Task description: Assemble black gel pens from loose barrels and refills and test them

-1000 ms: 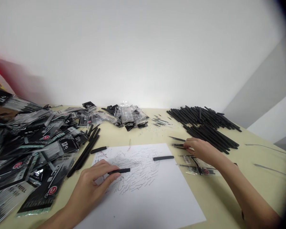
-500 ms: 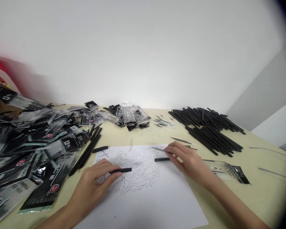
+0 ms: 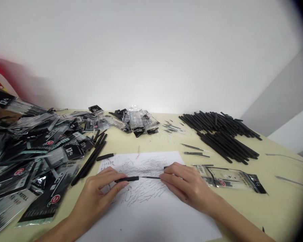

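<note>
Between thumb and fingers, my left hand [image 3: 102, 188] pinches a black pen cap [image 3: 131, 178], its end pointing right. My right hand [image 3: 185, 183] is closed on a thin pen refill [image 3: 151, 177], whose tip points left, just short of the cap's end. Both hands are over a white sheet of paper [image 3: 146, 215] covered in scribbled lines. A black pen barrel [image 3: 166, 167] lies on the sheet, mostly hidden behind my right hand. Another black pen cap [image 3: 105, 157] rests at the paper's upper left corner.
Packaged refills [image 3: 47, 148] are heaped at the left, with several black pen barrels [image 3: 92, 161] beside them. Empty-looking wrappers [image 3: 142, 122] lie at the back. Many black pens [image 3: 217, 124] are piled at the back right. An opened refill packet [image 3: 232, 178] lies right of the paper.
My right hand has moved left and slightly down, bringing the refill's tip close to the end of the cap. My left hand has stayed nearly in place.
</note>
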Demonstrator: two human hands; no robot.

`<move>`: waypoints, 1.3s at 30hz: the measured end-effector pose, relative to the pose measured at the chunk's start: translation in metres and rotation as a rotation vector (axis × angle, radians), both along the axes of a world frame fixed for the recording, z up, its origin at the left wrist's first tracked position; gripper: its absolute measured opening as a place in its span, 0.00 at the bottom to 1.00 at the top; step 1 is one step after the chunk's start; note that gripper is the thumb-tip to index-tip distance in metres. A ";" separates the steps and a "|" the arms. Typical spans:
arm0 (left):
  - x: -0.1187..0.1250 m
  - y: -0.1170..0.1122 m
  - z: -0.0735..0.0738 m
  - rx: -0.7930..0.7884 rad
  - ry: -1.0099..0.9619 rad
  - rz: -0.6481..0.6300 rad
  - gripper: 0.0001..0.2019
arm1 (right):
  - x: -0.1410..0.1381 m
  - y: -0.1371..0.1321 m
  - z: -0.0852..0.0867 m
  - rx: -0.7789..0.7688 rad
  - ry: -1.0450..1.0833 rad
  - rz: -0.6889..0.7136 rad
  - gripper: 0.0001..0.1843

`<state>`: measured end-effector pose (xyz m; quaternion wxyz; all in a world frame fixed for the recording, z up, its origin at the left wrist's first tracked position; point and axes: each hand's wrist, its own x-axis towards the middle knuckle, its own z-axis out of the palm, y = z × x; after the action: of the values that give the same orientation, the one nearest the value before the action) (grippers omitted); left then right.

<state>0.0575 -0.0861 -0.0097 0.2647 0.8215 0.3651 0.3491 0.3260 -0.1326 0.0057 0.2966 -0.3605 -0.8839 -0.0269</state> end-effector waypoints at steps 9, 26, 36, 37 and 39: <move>0.001 0.000 0.002 0.014 -0.005 -0.025 0.05 | -0.002 -0.002 0.000 0.018 -0.006 0.025 0.08; 0.006 -0.006 0.001 -0.003 -0.024 -0.137 0.05 | -0.019 -0.003 -0.001 0.024 0.040 0.075 0.08; 0.011 -0.012 0.005 -0.008 -0.041 -0.198 0.06 | -0.034 -0.009 -0.003 0.021 0.145 0.109 0.07; 0.011 -0.012 0.006 -0.015 -0.041 -0.193 0.06 | -0.035 -0.010 -0.002 0.024 0.165 0.113 0.08; 0.011 -0.012 0.006 -0.030 -0.040 -0.181 0.06 | -0.036 -0.010 -0.001 0.013 0.200 0.114 0.09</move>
<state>0.0687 -0.0985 -0.0039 0.3149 0.8399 0.2891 0.3344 0.2904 -0.1430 0.0047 0.3867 -0.3083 -0.8689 0.0203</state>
